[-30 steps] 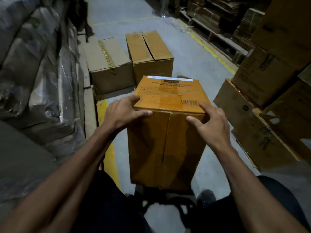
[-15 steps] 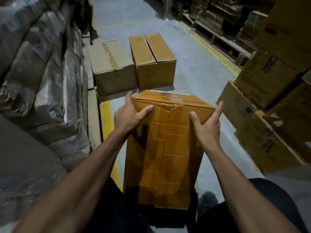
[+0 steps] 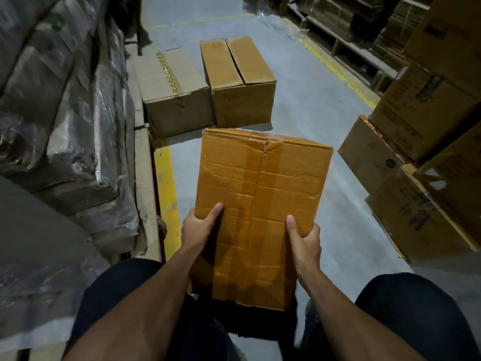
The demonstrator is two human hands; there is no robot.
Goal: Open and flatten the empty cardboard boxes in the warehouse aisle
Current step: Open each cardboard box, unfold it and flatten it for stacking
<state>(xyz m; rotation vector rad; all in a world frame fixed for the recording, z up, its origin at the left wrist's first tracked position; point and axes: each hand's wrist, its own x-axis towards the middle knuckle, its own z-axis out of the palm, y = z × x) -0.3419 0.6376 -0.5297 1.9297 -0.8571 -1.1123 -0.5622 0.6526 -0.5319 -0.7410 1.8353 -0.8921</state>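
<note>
An orange-brown cardboard box [image 3: 263,194] lies tipped away from me, its taped, creased face turned up, between my knees. My left hand [image 3: 199,226] grips its left edge with the thumb laid on the top face. My right hand [image 3: 303,238] grips the right edge the same way, thumb on top and fingers hidden underneath. Two closed cardboard boxes stand on the floor beyond it: a pale one [image 3: 173,92] with a tape strip along its top and a browner one [image 3: 238,79] beside it.
Plastic-wrapped stacks [image 3: 59,113] line the left side behind a yellow floor stripe [image 3: 166,188]. Stacked cartons [image 3: 426,142] crowd the right side. Pallets of flattened cardboard [image 3: 364,27] sit far right, past a yellow line. Grey concrete aisle floor [image 3: 312,105] runs ahead.
The box has been tipped forward until its taped face points up. Both hands slid from its far top edge down to its near sides.
</note>
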